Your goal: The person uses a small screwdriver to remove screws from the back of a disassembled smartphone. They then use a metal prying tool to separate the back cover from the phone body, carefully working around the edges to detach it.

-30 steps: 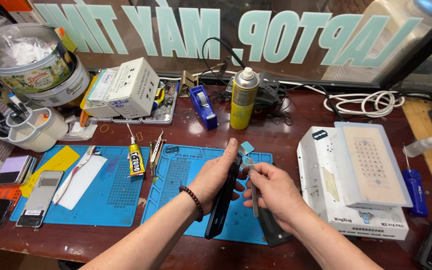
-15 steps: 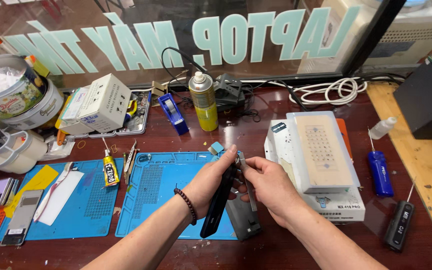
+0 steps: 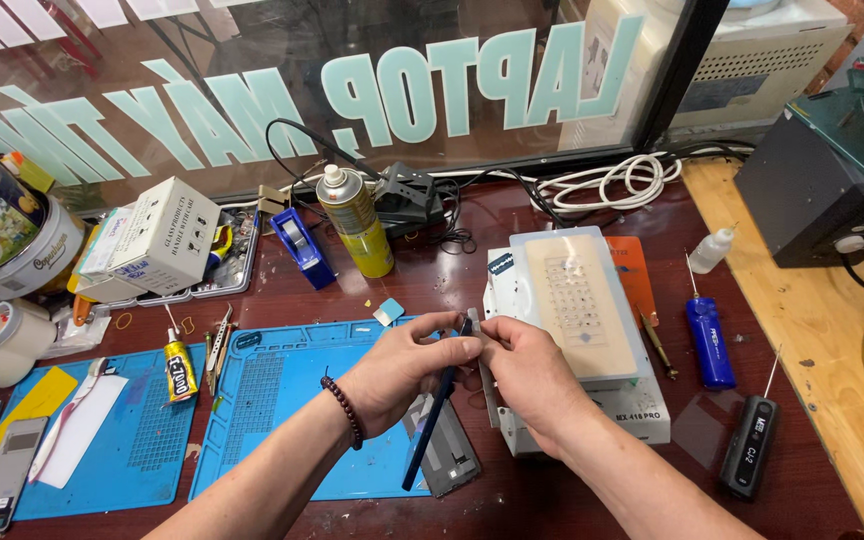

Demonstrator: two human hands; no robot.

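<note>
grip: left hand (image 3: 402,365) pinches the top of a dark phone (image 3: 437,410) held on edge; right hand (image 3: 522,365) pinches a thin strip at its top
pose: both hands meet above the blue mat (image 3: 272,400), just beside the white heating plate (image 3: 577,300)
change: hands have shifted right toward the plate; grip unchanged

A white cardboard box (image 3: 149,247) with dark print sits at the left. Round tins (image 3: 0,232) with picture labels stand at the far left edge. Big pale green letters (image 3: 372,95) run across the window at the top. A small yellow glue tube (image 3: 180,378) lies lower left.
</note>
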